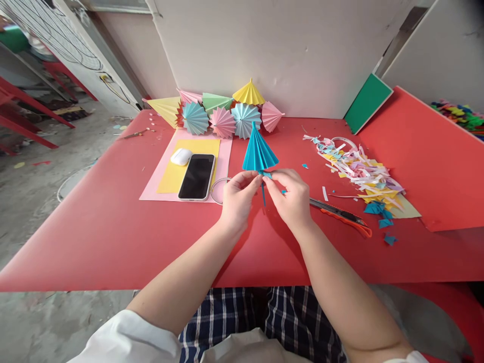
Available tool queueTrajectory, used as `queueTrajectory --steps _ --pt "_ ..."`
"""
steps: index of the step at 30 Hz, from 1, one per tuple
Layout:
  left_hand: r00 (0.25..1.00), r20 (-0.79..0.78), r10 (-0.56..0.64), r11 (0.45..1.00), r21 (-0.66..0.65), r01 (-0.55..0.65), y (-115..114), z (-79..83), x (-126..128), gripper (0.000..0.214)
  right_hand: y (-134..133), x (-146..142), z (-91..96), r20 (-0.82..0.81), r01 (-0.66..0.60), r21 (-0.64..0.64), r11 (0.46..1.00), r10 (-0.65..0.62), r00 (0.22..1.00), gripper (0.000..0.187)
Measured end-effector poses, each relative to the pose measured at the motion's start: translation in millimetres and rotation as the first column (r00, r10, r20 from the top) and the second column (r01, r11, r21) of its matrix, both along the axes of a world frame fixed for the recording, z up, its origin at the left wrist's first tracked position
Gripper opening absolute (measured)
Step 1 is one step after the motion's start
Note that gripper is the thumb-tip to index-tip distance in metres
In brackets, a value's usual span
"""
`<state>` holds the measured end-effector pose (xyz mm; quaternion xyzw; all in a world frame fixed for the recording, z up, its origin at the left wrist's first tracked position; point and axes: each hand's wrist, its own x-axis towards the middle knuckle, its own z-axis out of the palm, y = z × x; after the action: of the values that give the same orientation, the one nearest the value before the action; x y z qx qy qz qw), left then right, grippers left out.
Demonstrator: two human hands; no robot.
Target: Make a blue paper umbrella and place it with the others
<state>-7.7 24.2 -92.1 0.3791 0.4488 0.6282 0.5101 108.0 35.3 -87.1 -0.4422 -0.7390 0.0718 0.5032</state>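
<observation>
A blue pleated paper umbrella [260,151] stands upright in front of me, its thin blue handle pointing down between my hands. The fingertips of my left hand [239,194] pinch the handle just below the canopy. My right hand [289,194] is closed too, thumb and finger pressed on a small blue paper piece [267,175] at the same spot on the handle. To the left of my left hand lies a roll of tape [217,191], partly hidden by it. Right of my right hand, an orange utility knife [342,217] rests on the red table [151,247].
Several finished paper umbrellas [222,122] line the back wall. A phone [197,176] and white earbud case [181,157] lie on yellow and pink paper sheets [151,194]. Paper scraps [363,169] pile up at right, beside a red board [434,166] and a green board [368,103].
</observation>
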Motion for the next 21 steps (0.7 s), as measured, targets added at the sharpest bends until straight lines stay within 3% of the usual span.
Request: queueTrajectory --steps 14,21 --pt "1.0 -0.005 -0.03 0.999 -0.038 0.03 -1.0 3.8 -1.7 0.015 -1.4 -0.2 0.9 -0.039 -0.027 0.001 1.0 0.027 0.999 0.012" --pt "0.993 0.082 -0.09 0.992 -0.079 0.096 -1.0 6.6 -2.6 0.016 -1.9 0.5 2.7 -0.055 -0.034 -0.003 0.999 0.033 0.998 0.013"
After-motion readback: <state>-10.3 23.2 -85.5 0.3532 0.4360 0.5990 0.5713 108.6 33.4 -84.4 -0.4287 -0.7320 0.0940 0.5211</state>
